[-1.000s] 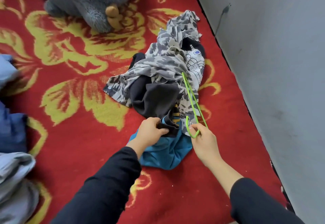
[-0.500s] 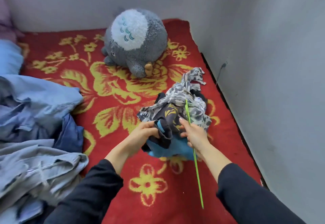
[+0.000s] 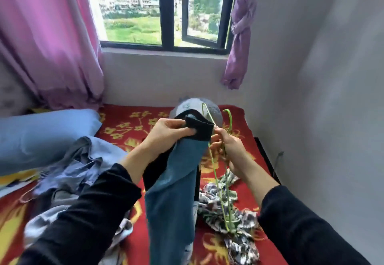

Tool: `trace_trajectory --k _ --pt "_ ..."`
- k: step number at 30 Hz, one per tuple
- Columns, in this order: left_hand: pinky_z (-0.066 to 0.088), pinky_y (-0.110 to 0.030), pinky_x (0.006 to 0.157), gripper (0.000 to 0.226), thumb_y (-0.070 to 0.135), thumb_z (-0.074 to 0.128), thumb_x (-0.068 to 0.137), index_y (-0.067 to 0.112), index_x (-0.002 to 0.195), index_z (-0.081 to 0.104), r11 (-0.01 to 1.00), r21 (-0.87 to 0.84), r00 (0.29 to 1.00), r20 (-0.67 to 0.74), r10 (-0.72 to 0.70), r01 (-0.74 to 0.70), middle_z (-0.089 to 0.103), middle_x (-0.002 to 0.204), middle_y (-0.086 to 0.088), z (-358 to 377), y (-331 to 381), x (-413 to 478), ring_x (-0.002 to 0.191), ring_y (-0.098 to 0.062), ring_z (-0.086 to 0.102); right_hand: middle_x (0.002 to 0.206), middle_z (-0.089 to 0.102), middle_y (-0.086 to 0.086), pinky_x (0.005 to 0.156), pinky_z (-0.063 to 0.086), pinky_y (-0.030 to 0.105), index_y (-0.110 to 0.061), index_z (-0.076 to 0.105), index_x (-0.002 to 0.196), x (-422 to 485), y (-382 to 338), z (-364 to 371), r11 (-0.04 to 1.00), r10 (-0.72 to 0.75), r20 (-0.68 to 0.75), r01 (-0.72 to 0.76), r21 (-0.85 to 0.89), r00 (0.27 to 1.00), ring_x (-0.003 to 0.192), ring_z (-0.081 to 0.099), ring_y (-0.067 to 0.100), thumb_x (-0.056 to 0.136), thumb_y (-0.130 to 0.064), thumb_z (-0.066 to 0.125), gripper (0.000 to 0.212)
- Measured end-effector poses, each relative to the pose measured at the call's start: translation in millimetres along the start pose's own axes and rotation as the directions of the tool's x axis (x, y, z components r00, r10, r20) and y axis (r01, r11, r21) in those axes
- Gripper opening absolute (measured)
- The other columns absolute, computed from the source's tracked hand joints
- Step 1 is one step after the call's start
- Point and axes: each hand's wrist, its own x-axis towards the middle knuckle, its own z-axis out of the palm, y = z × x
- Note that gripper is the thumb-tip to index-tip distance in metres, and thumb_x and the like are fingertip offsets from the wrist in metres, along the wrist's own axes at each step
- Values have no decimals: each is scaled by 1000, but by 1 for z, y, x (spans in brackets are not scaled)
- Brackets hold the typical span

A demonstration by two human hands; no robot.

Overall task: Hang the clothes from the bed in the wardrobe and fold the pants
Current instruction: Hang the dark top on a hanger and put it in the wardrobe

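Head: plush toy behind garment, hanger

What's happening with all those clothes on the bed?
Someone is sorting clothes on the bed. Their left hand grips the dark edge of a blue-and-black garment, holding it up. Their right hand holds a green hanger beside it. A camouflage garment lies on the bed below.

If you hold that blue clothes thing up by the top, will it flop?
Probably floppy: the blue garment hangs limp below the left hand. Likely light, since one pinch holds it up. Its folds suggest soft cloth.
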Motion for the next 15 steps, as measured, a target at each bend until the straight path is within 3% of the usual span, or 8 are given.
trace_trajectory --k 2,5,8,10,13,15 --pt "48 -27 67 4 17 79 74 14 77 79 992 119 996 -91 -26 36 70 80 0 8 -18 -6 73 -10 61 72 67 9 45 30 23 -11 68 87 -5 5 6 999 16 65 -18 29 998 54 52 13 86 -51 59 41" --pt "35 -31 67 16 7 76 76 -9 74 71 976 181 983 -154 -97 125 58 74 -7 18 -57 -20 74 -15 49 74 66 6 48 25 26 -10 69 88 -11 24 11 996 77 148 -83 31 986 55 46 12 82 -50 64 41" --pt "45 -30 69 5 8 75 78 7 74 77 982 62 971 -167 -169 181 70 76 -7 20 -73 -34 74 -13 59 79 66 4 45 24 21 -7 73 96 -16 45 11 992 121 201 -113 -49 972 51 37 6 82 -25 71 23" --pt "51 -27 72 4 14 75 80 16 79 79 981 34 973 -132 -188 193 75 81 -5 21 -77 -40 75 -9 65 75 63 4 47 28 22 -1 69 100 -16 53 11 986 157 176 -146 -76 972 50 39 6 81 -7 70 20" --pt "51 -25 72 10 19 69 84 16 78 77 958 118 964 21 -266 262 73 79 0 17 -82 -45 75 -7 65 73 59 6 48 33 21 -5 68 92 -11 53 8 980 162 156 -140 -141 974 51 44 7 82 5 63 14" --pt "50 -25 71 18 24 61 86 12 83 75 896 165 885 162 -437 413 73 85 0 8 -88 -45 77 -11 68 63 54 4 40 28 19 -4 68 82 -8 45 0 981 149 172 -123 -153 974 45 40 7 82 10 57 18"
